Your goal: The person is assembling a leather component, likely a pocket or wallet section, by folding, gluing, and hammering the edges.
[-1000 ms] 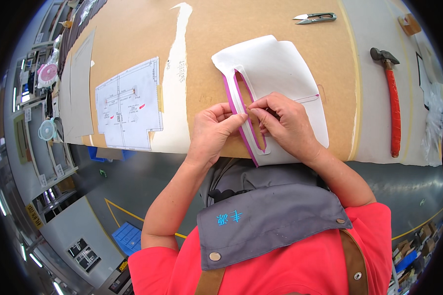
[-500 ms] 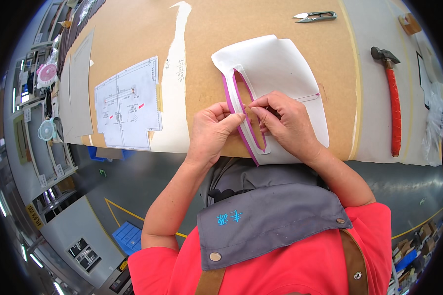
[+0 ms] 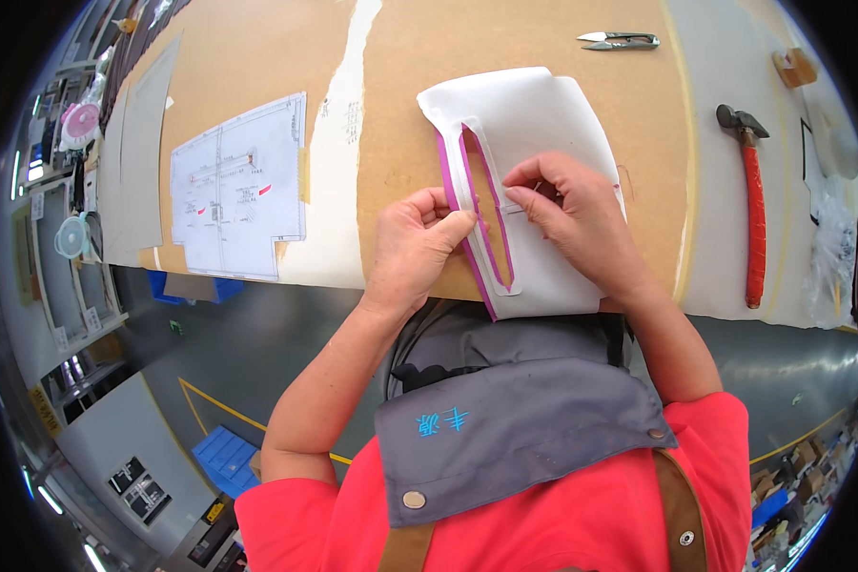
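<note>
A white sheet piece [image 3: 534, 105] with purple edges lies in front of me at the table's near edge. A long narrow slot runs down its left part, framed by white tape [image 3: 459, 172] and purple margins. My left hand [image 3: 415, 248] is closed, thumb and fingers pinching the strip along the slot's left side. Just right of the slot, over the white sheet, my right hand [image 3: 582, 219] has its thumb and index finger curled together. What they hold, if anything, is too small to make out.
Thread snips [image 3: 620, 41] lie at the far right of the brown board. A red-handled hammer [image 3: 753, 205] rests on the grey surface to the right, near crumpled clear plastic [image 3: 834, 262]. A paper drawing [image 3: 238, 191] lies to the left.
My right hand has moved right and slightly away from me, off the slot and apart from my left hand. My left hand keeps its pinch on the strip. The view has shifted slightly.
</note>
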Demonstrator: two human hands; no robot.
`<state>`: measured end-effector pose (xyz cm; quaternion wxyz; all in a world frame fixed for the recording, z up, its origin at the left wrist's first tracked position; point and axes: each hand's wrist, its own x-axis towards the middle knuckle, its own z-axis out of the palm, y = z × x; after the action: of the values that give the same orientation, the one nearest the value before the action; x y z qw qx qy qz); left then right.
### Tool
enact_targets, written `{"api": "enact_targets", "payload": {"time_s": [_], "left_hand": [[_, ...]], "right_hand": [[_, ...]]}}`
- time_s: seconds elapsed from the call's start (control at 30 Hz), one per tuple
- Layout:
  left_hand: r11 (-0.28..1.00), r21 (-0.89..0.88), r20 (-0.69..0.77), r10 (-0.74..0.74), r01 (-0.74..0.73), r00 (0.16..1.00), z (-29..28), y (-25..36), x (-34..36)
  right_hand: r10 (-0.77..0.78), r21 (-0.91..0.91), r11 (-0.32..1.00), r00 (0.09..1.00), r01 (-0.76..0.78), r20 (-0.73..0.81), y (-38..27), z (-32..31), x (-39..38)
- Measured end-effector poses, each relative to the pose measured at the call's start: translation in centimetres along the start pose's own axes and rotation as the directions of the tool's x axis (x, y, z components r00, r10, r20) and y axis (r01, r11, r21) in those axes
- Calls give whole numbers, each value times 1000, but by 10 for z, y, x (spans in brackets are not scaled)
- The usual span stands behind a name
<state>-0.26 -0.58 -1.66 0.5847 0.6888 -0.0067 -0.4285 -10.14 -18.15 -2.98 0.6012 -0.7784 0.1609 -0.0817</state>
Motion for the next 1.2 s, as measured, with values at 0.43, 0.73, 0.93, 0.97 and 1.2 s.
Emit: {"api": "enact_targets", "payload": {"time_s": [0.43,0.73,0.93,0.97,1.2], "left_hand": [[992,90,61,89,-94,994,-4,-5,9],[980,96,21,173,-175,985,-5,-11,12],[982,100,106,151,-162,983,-9,-8,11],[988,58,124,138,-146,983,-8,-7,10],[962,167,120,195,-214,973,0,-9,6]], "right_hand": [[155,-212,968,982,-130,106,-11,3,10],[201,-151,973,967,-177,159,-9,1,12],[268,-12,963,953,-269,141,-3,-4,6],[260,71,960,957,-270,125,-1,-4,5],[177,258,947,982,-189,70,5,2,0]]}}
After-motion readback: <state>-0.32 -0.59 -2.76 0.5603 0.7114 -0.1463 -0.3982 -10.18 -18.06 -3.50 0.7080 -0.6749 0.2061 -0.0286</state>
